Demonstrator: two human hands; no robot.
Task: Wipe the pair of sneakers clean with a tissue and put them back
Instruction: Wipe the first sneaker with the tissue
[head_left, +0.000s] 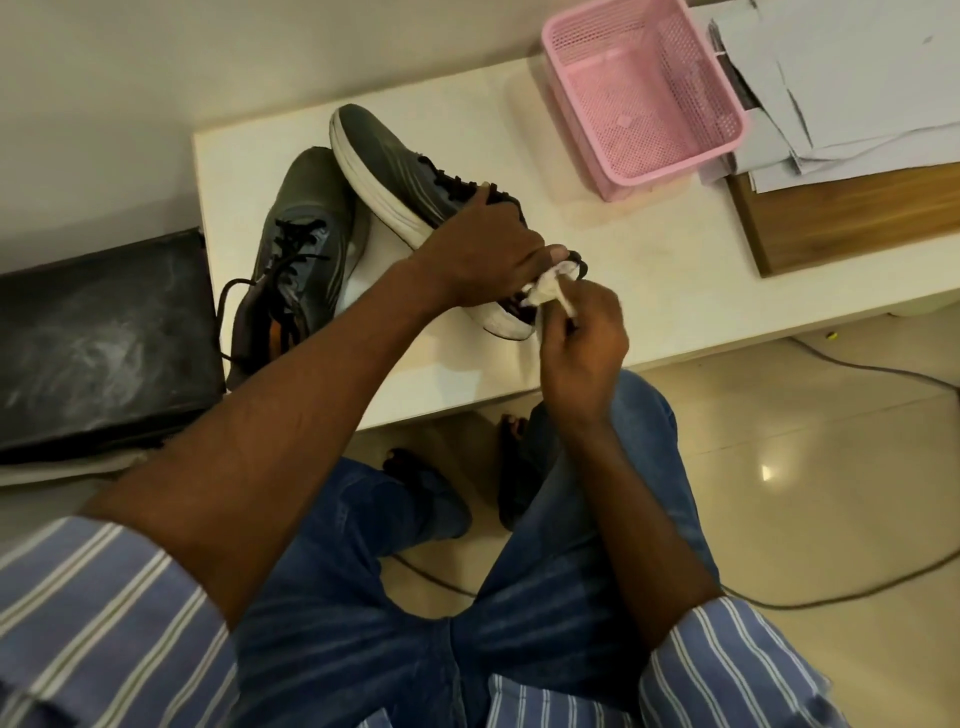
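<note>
Your left hand (483, 260) grips the tilted grey sneaker (415, 176) across its laces while your right hand (582, 343) pinches a crumpled white tissue (550, 288) against the shoe's heel end. Its mate (296, 249) lies just beside it, touching, on the cream table (649, 260). A pink basket (644, 98) sits nearby.

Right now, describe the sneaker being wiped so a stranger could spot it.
On the white table, left of the pink basket, lie two grey sneakers. It is the tilted sneaker, white sole showing, gripped by the left hand; the other sneaker lies untouched.
</note>
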